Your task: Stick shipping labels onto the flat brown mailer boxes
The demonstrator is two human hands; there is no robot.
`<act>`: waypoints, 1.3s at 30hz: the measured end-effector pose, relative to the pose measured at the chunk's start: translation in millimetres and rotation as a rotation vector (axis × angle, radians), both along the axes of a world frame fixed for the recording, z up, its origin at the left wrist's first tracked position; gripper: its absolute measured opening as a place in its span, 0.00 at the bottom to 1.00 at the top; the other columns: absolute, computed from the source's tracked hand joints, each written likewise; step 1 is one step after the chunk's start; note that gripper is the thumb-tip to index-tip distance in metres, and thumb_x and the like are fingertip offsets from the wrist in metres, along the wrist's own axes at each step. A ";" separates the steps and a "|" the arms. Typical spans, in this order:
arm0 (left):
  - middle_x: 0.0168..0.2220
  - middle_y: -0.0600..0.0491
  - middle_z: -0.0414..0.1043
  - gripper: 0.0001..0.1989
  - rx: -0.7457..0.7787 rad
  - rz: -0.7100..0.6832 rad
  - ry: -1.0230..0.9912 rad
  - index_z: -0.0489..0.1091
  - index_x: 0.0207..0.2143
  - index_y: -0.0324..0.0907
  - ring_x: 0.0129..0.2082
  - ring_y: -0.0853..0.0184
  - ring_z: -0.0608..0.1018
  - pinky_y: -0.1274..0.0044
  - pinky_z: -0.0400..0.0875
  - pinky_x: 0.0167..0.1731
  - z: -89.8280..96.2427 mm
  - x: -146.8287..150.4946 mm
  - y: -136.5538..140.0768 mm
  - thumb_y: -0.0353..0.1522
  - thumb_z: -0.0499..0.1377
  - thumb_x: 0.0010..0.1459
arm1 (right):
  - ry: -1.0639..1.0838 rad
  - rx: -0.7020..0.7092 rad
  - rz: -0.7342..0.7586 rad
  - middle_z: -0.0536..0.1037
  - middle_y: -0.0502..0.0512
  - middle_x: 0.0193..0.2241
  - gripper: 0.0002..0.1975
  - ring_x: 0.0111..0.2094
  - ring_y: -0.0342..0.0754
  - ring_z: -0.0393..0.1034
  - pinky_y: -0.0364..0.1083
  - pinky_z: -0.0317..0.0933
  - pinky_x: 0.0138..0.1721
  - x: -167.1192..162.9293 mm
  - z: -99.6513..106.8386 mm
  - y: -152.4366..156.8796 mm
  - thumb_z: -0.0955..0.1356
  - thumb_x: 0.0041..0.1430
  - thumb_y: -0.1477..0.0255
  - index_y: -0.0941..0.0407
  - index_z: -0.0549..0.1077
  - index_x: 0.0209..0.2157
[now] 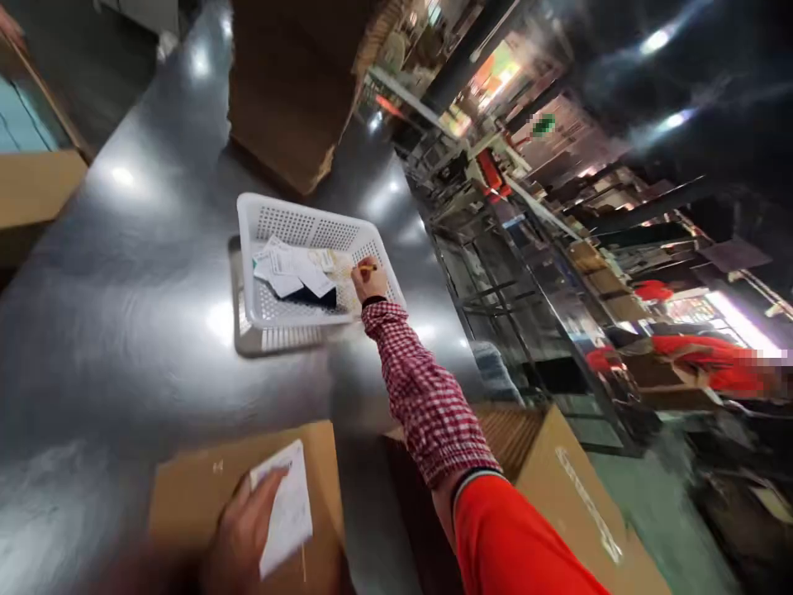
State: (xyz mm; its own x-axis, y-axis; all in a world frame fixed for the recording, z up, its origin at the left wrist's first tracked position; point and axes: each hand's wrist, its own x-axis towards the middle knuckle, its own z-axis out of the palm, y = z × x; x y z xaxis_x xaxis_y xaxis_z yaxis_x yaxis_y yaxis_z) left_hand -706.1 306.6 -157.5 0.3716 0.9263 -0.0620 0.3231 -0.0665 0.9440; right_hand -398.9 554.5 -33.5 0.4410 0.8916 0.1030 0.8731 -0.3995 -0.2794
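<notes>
My left hand (244, 521), partly blurred at the bottom, has its fingers closed at the edge of a white printed paper slip (291, 508). The slip is over the top of a closed cardboard box (192, 487). With its arm stretched forward, my right hand (368, 283) is inside the right end of a white perforated plastic basket (248, 264). Its fingers pinch a thin yellow, dark-tipped stick that looks like a pen (367, 268). Left of that hand in the basket lie several loose white paper slips (288, 263) and a dark flat item (315, 297).
Everything stands on a shiny metal table (142, 330). A large brown carton (291, 91) is at the far side, and an open cardboard box (576, 487) is beside my right arm. Metal racks (514, 289) and a red-clothed person (712, 359) are to the right.
</notes>
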 end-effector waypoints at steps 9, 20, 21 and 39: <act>0.39 0.49 0.73 0.17 0.140 -0.205 0.040 0.70 0.47 0.44 0.38 0.63 0.77 0.72 0.72 0.39 32.0 -7.5 4.5 0.37 0.47 0.64 | 1.251 0.364 -0.127 0.71 0.50 0.27 0.19 0.27 0.45 0.70 0.47 0.68 0.32 -140.3 -13.2 -312.0 0.65 0.55 0.56 0.54 0.65 0.43; 0.45 0.50 0.74 0.14 0.501 -0.469 0.324 0.68 0.50 0.49 0.52 0.57 0.67 0.61 0.55 0.51 35.6 -32.7 8.8 0.32 0.53 0.62 | 0.977 0.218 -0.120 0.68 0.46 0.20 0.07 0.21 0.42 0.66 0.42 0.60 0.23 -206.1 -65.9 -378.9 0.65 0.54 0.66 0.55 0.65 0.30; 0.46 0.51 0.73 0.14 0.511 -0.484 0.323 0.68 0.50 0.49 0.53 0.58 0.66 0.62 0.54 0.51 34.9 -33.1 9.7 0.31 0.53 0.62 | 0.891 0.219 -0.070 0.68 0.46 0.20 0.05 0.20 0.42 0.64 0.41 0.58 0.23 -210.0 -69.4 -379.3 0.65 0.53 0.69 0.55 0.66 0.31; 0.44 0.49 0.68 0.21 0.552 -0.562 0.334 0.64 0.53 0.48 0.53 0.55 0.64 0.61 0.52 0.52 30.2 -38.4 13.5 0.32 0.60 0.57 | 0.366 0.561 0.236 0.68 0.46 0.18 0.03 0.20 0.41 0.65 0.41 0.59 0.23 -223.4 -62.9 -382.7 0.62 0.50 0.77 0.55 0.65 0.27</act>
State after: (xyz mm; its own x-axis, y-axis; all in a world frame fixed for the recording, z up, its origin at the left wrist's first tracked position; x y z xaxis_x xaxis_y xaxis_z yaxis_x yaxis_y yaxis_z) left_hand -744.5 320.2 -127.3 0.8272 0.5398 0.1559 0.3599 -0.7222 0.5907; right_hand -622.3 171.8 -96.4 0.3366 0.8234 0.4568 0.7291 0.0791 -0.6798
